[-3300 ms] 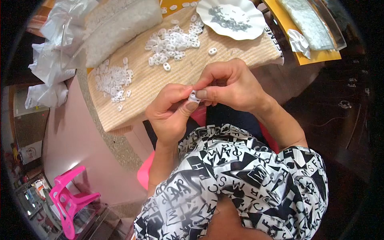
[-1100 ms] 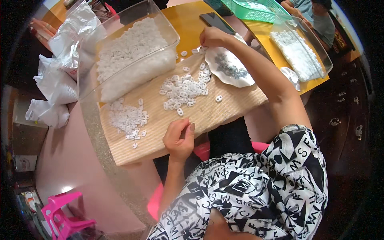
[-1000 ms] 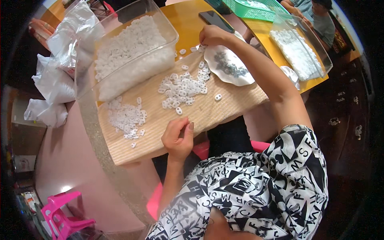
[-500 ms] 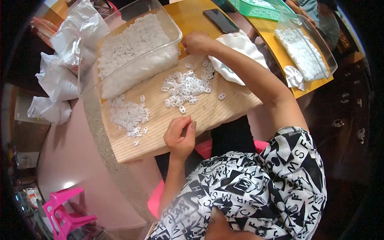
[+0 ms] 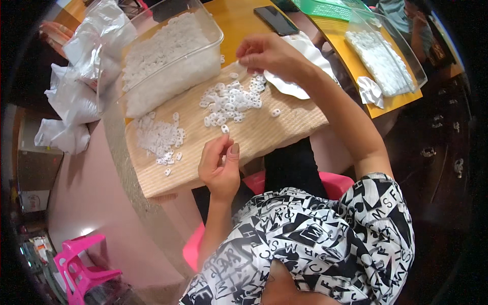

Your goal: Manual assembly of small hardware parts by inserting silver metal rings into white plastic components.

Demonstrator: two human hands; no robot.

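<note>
Small white two-holed plastic pieces point(image 5: 231, 101) lie in a loose pile on a ribbed beige cloth-covered board point(image 5: 284, 134). A second heap of white pieces point(image 5: 155, 140) lies to its left. My left hand point(image 5: 219, 170) is at the board's near edge, its thumb and fingers curled together; what they hold, if anything, is too small to make out. One single white piece point(image 5: 225, 129) is just beyond its fingertips. My right hand point(image 5: 267, 55) hovers past the pile's far end, its fingers bent and apart, with nothing clearly visible in them.
A clear plastic box point(image 5: 175, 84) full of white pieces stands at the back left. A phone point(image 5: 276, 20) and a white cloth-like sheet point(image 5: 290, 84) lie behind the board. Right, another table bears a clear box point(image 5: 384, 63) and a green basket point(image 5: 330, 9). A pink stool point(image 5: 81, 272) stands lower left.
My right hand has drawn back from beside the clear box's corner, and its fingers have loosened. My left hand remains curled near the same single piece. The whole view has shifted slightly.
</note>
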